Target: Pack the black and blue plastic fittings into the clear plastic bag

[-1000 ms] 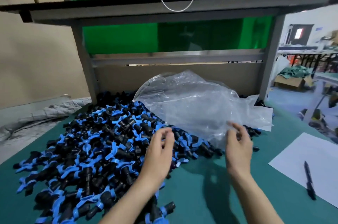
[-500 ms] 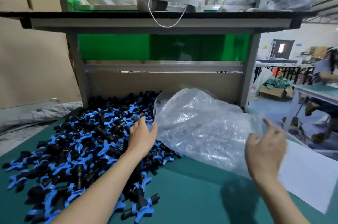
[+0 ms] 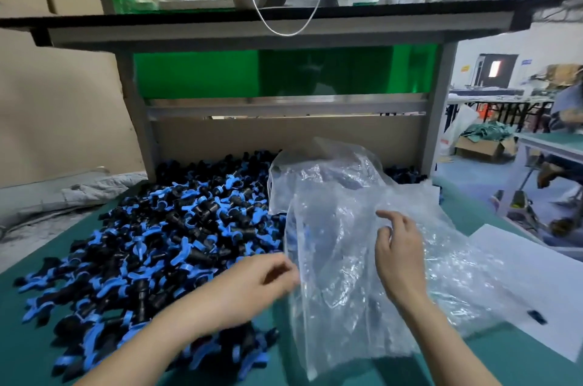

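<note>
A big heap of black and blue plastic fittings [image 3: 176, 243] covers the left half of the green table mat [image 3: 520, 366]. To its right lies the crumpled clear plastic bag [image 3: 340, 297], overlapping the heap's right edge, with a few fittings dimly visible through it. My left hand [image 3: 258, 281] is at the bag's left edge with curled fingers that pinch the plastic; the hand is blurred. On top of the bag rests my right hand [image 3: 399, 259], its fingers loosely bent and thumb and forefinger apart.
A white sheet of paper [image 3: 542, 284] lies at the right with a small black object [image 3: 536, 317] on it. A grey shelf frame [image 3: 135, 120] with a green panel stands behind the heap. Another workbench and a person are at the far right.
My left hand left the heap and came right to the bag's edge. My right hand moved left onto the bag, which now lies closer to me.
</note>
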Demonstrator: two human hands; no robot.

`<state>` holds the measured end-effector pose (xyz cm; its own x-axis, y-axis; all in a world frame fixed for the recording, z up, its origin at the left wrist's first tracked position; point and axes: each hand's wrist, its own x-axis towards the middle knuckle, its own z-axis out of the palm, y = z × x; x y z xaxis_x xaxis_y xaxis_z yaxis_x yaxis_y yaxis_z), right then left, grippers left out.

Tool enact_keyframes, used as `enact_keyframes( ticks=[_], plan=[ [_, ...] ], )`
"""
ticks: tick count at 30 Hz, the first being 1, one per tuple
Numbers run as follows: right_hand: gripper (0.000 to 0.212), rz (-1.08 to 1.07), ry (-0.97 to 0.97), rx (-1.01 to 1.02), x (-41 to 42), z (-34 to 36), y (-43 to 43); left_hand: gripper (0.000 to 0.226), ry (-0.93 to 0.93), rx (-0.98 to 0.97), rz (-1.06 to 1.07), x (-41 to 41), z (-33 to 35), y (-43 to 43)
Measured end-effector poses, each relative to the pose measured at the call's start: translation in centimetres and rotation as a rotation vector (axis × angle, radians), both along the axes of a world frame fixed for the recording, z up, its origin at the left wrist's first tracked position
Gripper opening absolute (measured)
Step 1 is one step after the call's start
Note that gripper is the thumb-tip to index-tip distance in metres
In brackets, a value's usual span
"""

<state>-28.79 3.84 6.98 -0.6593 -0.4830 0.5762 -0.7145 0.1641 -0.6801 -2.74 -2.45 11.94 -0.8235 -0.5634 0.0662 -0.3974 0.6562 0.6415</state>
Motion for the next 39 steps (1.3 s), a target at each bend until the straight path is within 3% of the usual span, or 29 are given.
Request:
enact_keyframes(
  ticks=[2, 5, 9, 12, 15, 19, 26, 30, 34, 36, 39],
  plan=[
    [0.033, -0.006, 0.018, -0.026, 0.0, -0.3, -0.3, 0.011, 0.082, -0.088, 0.203, -1.0, -0.8, -2.2],
    [0.036, 0.021, 0.052, -0.056, -0.9, -0.5, -0.7, 0.030, 0.024, -0.268, 0.365, -3.0, -2.3, -5.2],
    [0.039, 0.007, 0.074, -0.076, -3.7, 0.8, -2.1, 0.051, 0.048, -0.604, 0.388, -7.2, -2.1, -8.3],
    [0.042, -0.002, 0.056, -0.072, -6.7, 2.5, -4.4, 0.058, -0.007, -0.698, 0.362, -10.2, -0.7, -10.5],
    [0.051, -0.042, 0.037, 0.083, -10.7, 3.6, -6.1, 0.046, -0.073, -0.751, 0.307, -11.7, -0.4, -12.2],
    [0.070, 0.008, 0.110, 0.379, -15.3, 2.9, -7.4, 0.032, -0.029, -0.852, 0.264, -11.6, -0.4, -13.4],
    [0.054, -0.128, -0.069, 0.648, -19.9, -1.8, -7.6, 0.024, -0.035, -1.020, 0.339, -7.0, 1.7, -15.0],
    [0.049, -0.216, -0.062, 0.536, -19.6, -1.9, -7.5, 0.045, -0.106, -0.676, 0.353, -4.6, 2.4, -15.7],
    [0.052, -0.253, 0.097, 0.286, -15.2, 2.5, -7.6, 0.053, 0.003, -0.595, 0.346, -0.9, 1.0, -11.3],
    [0.052, -0.157, 0.199, 0.131, -11.5, 4.8, -7.3, 0.046, 0.073, -0.567, 0.344, 1.5, -1.4, -7.0],
    [0.050, 0.136, 0.305, -0.028, -4.0, 6.4, -6.3, 0.048, 0.009, -0.616, 0.271, 4.0, -6.3, -0.9]
  ],
)
